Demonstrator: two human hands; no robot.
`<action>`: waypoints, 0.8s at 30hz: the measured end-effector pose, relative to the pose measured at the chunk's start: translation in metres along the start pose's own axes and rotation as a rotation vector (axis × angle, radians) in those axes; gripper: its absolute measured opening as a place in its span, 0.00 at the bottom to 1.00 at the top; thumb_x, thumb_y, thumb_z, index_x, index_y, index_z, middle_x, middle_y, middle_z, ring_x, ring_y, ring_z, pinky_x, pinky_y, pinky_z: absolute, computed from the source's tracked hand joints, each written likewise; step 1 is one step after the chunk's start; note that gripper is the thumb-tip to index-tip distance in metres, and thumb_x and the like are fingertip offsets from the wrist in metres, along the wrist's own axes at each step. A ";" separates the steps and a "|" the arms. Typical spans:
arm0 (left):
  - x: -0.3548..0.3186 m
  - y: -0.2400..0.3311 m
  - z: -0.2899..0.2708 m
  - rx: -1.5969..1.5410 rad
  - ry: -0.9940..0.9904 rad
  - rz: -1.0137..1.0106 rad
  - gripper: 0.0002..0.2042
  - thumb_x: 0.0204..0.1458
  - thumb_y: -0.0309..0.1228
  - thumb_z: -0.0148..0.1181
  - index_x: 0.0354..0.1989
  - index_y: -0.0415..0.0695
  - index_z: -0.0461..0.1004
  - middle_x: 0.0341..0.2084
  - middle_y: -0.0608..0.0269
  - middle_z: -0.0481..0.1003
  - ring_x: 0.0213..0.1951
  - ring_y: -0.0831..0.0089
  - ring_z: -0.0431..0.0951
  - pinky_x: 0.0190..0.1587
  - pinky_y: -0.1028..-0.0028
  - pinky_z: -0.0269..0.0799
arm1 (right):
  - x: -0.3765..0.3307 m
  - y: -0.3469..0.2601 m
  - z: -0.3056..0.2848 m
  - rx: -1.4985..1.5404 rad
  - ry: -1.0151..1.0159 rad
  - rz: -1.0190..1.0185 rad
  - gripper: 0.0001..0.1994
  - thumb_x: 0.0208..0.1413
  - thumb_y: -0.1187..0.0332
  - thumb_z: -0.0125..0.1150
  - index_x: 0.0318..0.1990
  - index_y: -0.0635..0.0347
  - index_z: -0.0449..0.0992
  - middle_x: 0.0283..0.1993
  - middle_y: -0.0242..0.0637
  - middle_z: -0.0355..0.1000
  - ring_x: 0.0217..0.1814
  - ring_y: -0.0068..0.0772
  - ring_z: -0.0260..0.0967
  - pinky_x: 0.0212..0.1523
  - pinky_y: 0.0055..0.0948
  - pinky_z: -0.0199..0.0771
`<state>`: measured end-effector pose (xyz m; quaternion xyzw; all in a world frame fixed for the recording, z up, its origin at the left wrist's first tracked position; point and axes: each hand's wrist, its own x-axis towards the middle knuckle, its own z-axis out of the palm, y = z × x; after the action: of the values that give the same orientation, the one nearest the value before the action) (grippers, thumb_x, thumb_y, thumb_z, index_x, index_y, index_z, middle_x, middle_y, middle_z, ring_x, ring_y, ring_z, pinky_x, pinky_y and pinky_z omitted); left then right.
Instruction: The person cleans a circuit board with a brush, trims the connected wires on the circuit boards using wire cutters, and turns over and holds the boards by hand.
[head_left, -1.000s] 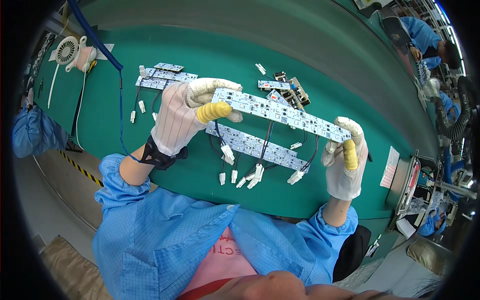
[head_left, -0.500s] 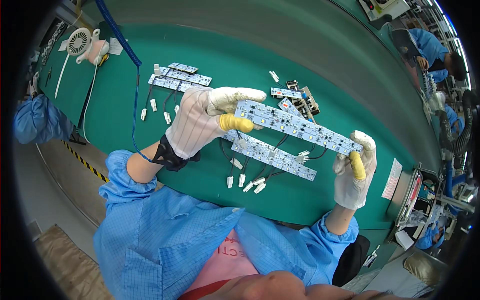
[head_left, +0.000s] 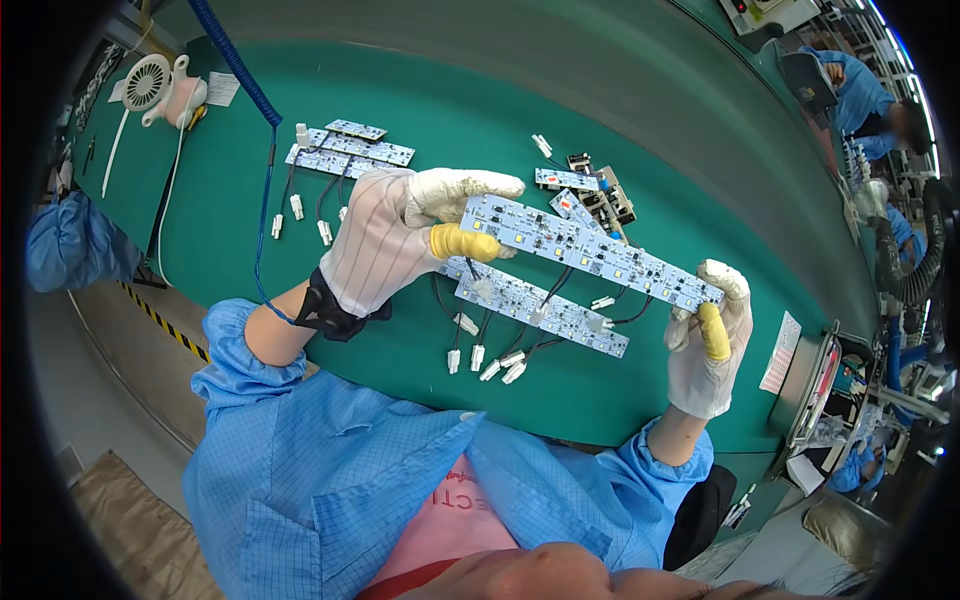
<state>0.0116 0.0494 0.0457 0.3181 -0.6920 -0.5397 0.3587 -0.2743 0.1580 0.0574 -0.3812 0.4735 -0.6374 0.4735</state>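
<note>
Both gloved hands pinch a long white LED circuit strip [head_left: 592, 252] above the green bench mat [head_left: 450, 110].
I see my left hand [head_left: 385, 250] and right hand [head_left: 708, 345] now carrying it farther right than half a second ago.

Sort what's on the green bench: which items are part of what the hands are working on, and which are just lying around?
In hand:
- long LED strip board, gripped by left hand and right hand
- second wired strip board lying beneath it

Lying about:
- spare boards at far left
- small white fan
- blue coiled cord
- loose white connector

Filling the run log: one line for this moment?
left hand: grips LED strip board end | right hand: grips other end | board: held above green table
</note>
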 end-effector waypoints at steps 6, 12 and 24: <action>-0.001 -0.004 -0.001 0.180 0.010 -0.005 0.25 0.45 0.37 0.67 0.50 0.36 0.74 0.35 0.57 0.80 0.36 0.77 0.79 0.38 0.79 0.76 | -0.002 0.000 -0.001 -0.005 0.001 -0.012 0.18 0.56 0.71 0.60 0.53 0.67 0.66 0.31 0.38 0.71 0.21 0.18 0.65 0.21 0.17 0.63; -0.001 -0.003 -0.003 0.182 0.020 -0.020 0.25 0.46 0.37 0.68 0.51 0.35 0.73 0.36 0.56 0.80 0.36 0.77 0.79 0.39 0.79 0.76 | -0.001 0.001 0.000 -0.010 0.016 -0.008 0.18 0.56 0.70 0.60 0.53 0.67 0.66 0.31 0.38 0.71 0.20 0.19 0.65 0.20 0.16 0.62; -0.006 -0.007 -0.002 -0.026 -0.073 -0.065 0.24 0.45 0.30 0.70 0.49 0.32 0.72 0.37 0.53 0.80 0.40 0.75 0.80 0.40 0.80 0.77 | 0.001 0.003 -0.002 -0.054 0.003 -0.024 0.19 0.58 0.66 0.59 0.52 0.68 0.66 0.33 0.33 0.70 0.29 0.18 0.68 0.20 0.13 0.65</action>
<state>0.0174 0.0520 0.0384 0.3157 -0.6868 -0.5713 0.3196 -0.2756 0.1573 0.0537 -0.3984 0.4867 -0.6305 0.4548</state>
